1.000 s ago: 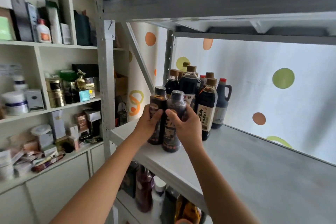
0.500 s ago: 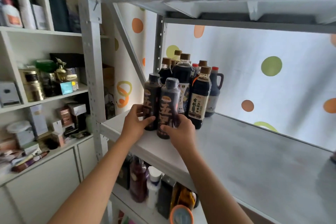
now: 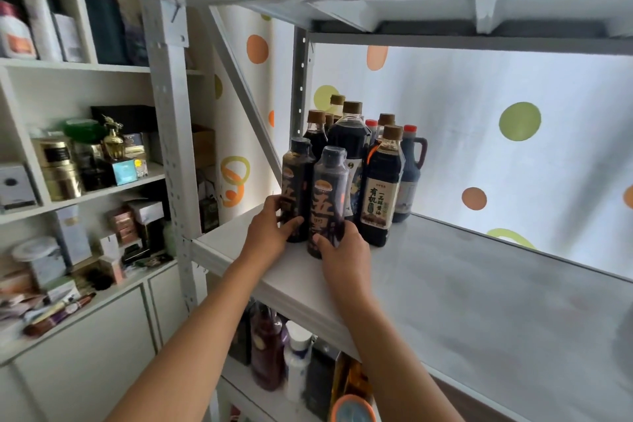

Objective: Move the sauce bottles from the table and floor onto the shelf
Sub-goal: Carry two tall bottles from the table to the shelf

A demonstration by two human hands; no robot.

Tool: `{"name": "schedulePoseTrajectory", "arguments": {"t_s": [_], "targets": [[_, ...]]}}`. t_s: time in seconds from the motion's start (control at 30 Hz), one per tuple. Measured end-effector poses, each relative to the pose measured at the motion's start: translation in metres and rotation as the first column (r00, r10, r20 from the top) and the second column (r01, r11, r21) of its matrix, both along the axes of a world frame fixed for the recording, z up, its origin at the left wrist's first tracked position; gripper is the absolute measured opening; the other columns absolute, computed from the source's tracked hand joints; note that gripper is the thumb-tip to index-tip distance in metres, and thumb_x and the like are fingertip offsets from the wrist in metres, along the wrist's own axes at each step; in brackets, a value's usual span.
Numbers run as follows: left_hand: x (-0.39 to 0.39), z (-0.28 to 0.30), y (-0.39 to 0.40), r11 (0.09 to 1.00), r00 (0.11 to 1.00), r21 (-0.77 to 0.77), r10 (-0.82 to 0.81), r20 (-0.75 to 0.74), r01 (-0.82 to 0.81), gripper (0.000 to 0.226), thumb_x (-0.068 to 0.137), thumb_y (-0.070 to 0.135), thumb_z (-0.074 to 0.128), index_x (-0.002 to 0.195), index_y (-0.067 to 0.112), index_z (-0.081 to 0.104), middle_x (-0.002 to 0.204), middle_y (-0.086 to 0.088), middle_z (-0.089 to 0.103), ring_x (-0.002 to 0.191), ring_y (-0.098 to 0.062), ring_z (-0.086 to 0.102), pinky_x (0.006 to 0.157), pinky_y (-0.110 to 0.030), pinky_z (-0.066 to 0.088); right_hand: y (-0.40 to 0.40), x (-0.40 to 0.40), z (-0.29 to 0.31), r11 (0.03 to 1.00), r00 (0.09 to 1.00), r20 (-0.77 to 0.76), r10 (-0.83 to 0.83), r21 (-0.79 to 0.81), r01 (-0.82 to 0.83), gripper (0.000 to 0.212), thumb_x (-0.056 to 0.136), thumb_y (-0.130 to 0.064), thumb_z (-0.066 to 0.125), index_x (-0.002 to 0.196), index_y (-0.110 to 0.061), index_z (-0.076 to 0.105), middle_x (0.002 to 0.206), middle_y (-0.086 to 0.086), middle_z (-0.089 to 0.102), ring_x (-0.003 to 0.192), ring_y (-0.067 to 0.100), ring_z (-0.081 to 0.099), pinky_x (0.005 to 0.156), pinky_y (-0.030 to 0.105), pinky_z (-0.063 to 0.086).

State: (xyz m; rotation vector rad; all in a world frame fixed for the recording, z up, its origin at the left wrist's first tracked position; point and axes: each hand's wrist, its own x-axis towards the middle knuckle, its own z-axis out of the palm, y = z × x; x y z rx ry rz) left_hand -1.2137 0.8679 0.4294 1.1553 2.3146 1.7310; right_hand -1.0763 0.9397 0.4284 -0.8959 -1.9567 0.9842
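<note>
Both hands grip low on a bottle each, left hand [image 3: 270, 233] round the left bottle [image 3: 296, 188], right hand [image 3: 344, 245] round the right bottle [image 3: 328, 202], standing on the shelf [image 3: 479, 301] by the others; next, I judge, letting go cleanly

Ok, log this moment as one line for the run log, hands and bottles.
left hand grips left bottle | right hand grips right bottle | both bottles upright on shelf | beside bottle cluster
</note>
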Motion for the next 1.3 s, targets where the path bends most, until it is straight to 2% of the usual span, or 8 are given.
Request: {"name": "schedulePoseTrajectory", "arguments": {"t_s": [0.4,0.5,0.6,0.7,0.83,1.0,1.1,1.3], "targets": [[0.042,-0.007,-0.024,0.884,0.930,-0.327,0.251,-0.267,-0.333,0.042,0.094,0.038,0.055,0.125,0.010,0.053,0.117,-0.012,0.065,0.108,-0.031,0.060,0.084,-0.037,0.046,-0.008,0.014,0.003,0.994,1.000,-0.001,0.023,-0.103,-0.023,0.051,0.085,-0.024,0.076,0.125,-0.010,0.048,0.124,0.006,0.060,0.116,0.024,0.058,0.097,0.039,0.052],[0.060,-0.017,-0.045,0.842,0.900,-0.432,0.131,-0.415,-0.322,0.040,0.102,0.033,0.030,0.122,0.015,0.060,0.128,-0.006,0.062,0.121,-0.024,0.052,0.106,-0.040,0.033,-0.019,0.025,0.000,0.995,0.959,0.265,0.095,-0.016,-0.095,0.076,0.091,-0.033,0.066,0.148,-0.002,0.026,0.150,0.017,0.039,0.138,0.032,0.040,0.115,0.043,0.037],[0.075,-0.032,-0.074,0.826,0.872,-0.490,0.004,-0.490,-0.279,0.049,0.105,0.034,0.017,0.144,0.018,0.043,0.154,0.002,0.037,0.145,-0.016,0.024,0.121,-0.040,0.006,-0.033,0.043,-0.007,0.965,0.732,0.681,0.030,0.170,-0.198,0.085,0.101,-0.055,0.030,0.156,0.000,-0.005,0.166,0.019,0.001,0.153,0.032,0.003,0.124,0.045,0.006],[0.093,-0.047,-0.103,0.796,0.860,-0.537,-0.041,-0.508,-0.279,0.054,0.105,0.041,0.013,0.154,0.019,0.015,0.163,0.003,0.011,0.150,-0.014,0.003,0.122,-0.038,0.001,-0.050,0.063,-0.009,0.926,0.623,0.782,-0.002,0.237,-0.294,0.073,0.102,-0.054,0.011,0.159,-0.008,0.006,0.167,0.014,0.002,0.154,0.029,0.001,0.124,0.051,0.004],[0.127,-0.070,-0.136,0.715,0.803,-0.586,-0.058,-0.593,-0.381,0.057,0.104,0.042,0.007,0.154,0.016,0.001,0.163,-0.001,0.000,0.150,-0.018,-0.007,0.122,-0.042,0.000,-0.079,0.093,-0.026,0.796,0.644,0.738,-0.200,0.506,-0.333,0.062,0.105,-0.044,0.013,0.158,-0.012,0.016,0.166,0.010,0.013,0.154,0.027,0.010,0.123,0.051,0.012],[0.163,-0.084,-0.190,0.635,0.778,-0.560,0.105,-0.619,-0.531,0.058,0.103,0.040,0.004,0.152,0.012,-0.007,0.161,-0.007,-0.009,0.148,-0.023,-0.014,0.122,-0.047,0.003,-0.143,0.130,-0.046,0.713,0.636,0.772,0.001,0.445,-0.541,0.062,0.105,-0.045,0.002,0.157,-0.014,-0.013,0.165,0.004,-0.019,0.148,0.017,-0.026,0.120,0.044,-0.020],[0.182,-0.079,-0.224,0.592,0.768,-0.549,0.202,-0.608,-0.590,0.059,0.102,0.038,0.005,0.151,0.012,-0.013,0.162,-0.008,-0.010,0.148,-0.024,-0.014,0.122,-0.047,0.005,-0.180,0.138,-0.053,0.616,0.637,0.763,0.110,0.450,-0.646,0.066,0.098,-0.048,-0.011,0.155,-0.015,-0.016,0.164,0.003,-0.021,0.147,0.018,-0.029,0.118,0.041,-0.023],[0.252,-0.084,-0.298,0.458,0.747,-0.591,0.366,-0.555,-0.664,0.060,0.104,0.038,0.014,0.149,0.012,-0.017,0.163,-0.009,-0.006,0.150,-0.024,-0.008,0.122,-0.046,0.006,-0.240,0.155,-0.078,0.470,0.577,0.717,0.392,0.383,-0.795,0.061,0.108,-0.040,0.013,0.158,-0.011,-0.005,0.167,0.006,-0.011,0.147,0.014,-0.024,0.121,0.040,-0.017]]}}
